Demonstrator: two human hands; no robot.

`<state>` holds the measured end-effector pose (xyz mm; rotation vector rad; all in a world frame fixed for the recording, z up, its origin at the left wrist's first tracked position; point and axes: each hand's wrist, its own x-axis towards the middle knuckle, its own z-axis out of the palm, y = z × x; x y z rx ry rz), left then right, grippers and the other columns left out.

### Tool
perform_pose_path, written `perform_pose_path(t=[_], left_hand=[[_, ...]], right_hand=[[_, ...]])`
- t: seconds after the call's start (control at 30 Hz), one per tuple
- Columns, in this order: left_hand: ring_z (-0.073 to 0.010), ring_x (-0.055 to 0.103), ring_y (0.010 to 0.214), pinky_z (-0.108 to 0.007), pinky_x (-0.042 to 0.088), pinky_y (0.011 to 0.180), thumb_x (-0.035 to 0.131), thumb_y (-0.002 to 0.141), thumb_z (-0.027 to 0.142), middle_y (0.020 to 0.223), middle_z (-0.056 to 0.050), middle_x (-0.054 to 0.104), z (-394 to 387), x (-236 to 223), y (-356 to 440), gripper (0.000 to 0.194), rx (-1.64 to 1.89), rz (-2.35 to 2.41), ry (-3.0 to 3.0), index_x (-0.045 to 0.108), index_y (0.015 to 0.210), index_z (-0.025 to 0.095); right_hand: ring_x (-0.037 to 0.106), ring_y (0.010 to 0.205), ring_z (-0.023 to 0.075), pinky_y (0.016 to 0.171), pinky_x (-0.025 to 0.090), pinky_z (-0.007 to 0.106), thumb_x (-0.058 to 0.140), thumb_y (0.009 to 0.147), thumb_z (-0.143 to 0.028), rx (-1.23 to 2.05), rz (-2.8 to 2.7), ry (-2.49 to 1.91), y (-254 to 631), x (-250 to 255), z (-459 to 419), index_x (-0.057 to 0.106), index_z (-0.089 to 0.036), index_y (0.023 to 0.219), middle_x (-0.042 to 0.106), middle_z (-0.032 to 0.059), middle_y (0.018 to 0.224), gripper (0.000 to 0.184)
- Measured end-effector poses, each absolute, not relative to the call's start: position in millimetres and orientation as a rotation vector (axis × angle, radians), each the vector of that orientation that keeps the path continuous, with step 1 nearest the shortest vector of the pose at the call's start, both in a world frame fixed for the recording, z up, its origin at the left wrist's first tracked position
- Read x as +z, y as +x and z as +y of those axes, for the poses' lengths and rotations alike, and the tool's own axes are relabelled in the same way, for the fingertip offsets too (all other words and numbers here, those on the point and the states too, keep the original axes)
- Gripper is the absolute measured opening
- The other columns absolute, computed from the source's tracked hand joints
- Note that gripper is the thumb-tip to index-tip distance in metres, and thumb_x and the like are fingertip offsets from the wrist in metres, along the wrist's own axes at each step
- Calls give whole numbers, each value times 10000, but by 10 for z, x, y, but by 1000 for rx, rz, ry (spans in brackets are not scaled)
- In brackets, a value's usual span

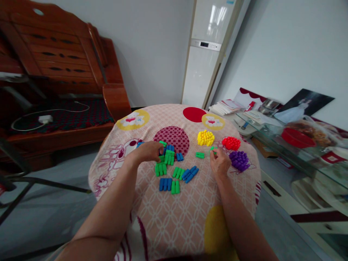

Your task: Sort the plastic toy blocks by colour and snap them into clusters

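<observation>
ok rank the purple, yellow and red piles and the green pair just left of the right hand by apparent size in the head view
Largest to smallest:
1. Purple pile
2. Yellow pile and red pile: too alike to rank
3. Green pair

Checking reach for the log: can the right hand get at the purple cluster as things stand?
Likely yes: the purple cluster lies just beside the right hand, with nothing visible between them. The hand pinches a green piece, though, so it may need freeing first.

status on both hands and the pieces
Left hand at blue-and-green heap, grip unclear. Right hand pinching green piece. Purple cluster close beside right hand.
</observation>
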<state>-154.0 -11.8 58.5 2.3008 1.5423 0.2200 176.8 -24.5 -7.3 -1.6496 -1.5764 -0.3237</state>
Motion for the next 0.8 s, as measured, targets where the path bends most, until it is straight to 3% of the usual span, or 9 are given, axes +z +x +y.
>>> perform_pose_path(t=[0.2, 0.4, 0.6, 0.8], left_hand=[[-187, 639, 736, -251, 424, 654, 557, 658, 152, 767, -10, 701, -125, 661, -1466, 193, 290, 1515, 2301, 683, 792, 211], [-188, 650, 778, -234, 428, 651, 663, 622, 191, 798, 4, 715, -110, 606, -1410, 193, 99, 1469, 2303, 675, 812, 228], [-198, 644, 777, -247, 416, 637, 661, 599, 186, 805, -8, 707, -125, 594, -1364, 239, 52, 1484, 2342, 663, 836, 215], [-176, 635, 721, -253, 454, 646, 620, 669, 307, 767, -14, 697, -71, 676, -1427, 201, 584, 1494, 2186, 663, 815, 176]], right_hand=[[572, 610, 164, 594, 356, 258, 487, 903, -353, -249, -1649, -1544, 1672, -67, -283, 685, -186, 804, 677, 59, 669, 277], [612, 660, 142, 638, 393, 235, 486, 928, -296, -179, -1848, -1331, 1518, -98, -328, 677, -191, 819, 708, 53, 745, 243], [606, 651, 139, 628, 393, 234, 499, 931, -278, -195, -1916, -1278, 1485, -127, -320, 665, -188, 787, 695, 46, 715, 238], [599, 618, 136, 613, 415, 242, 515, 941, -259, -249, -1880, -1113, 1461, -79, -329, 650, -172, 826, 683, 45, 704, 197]])
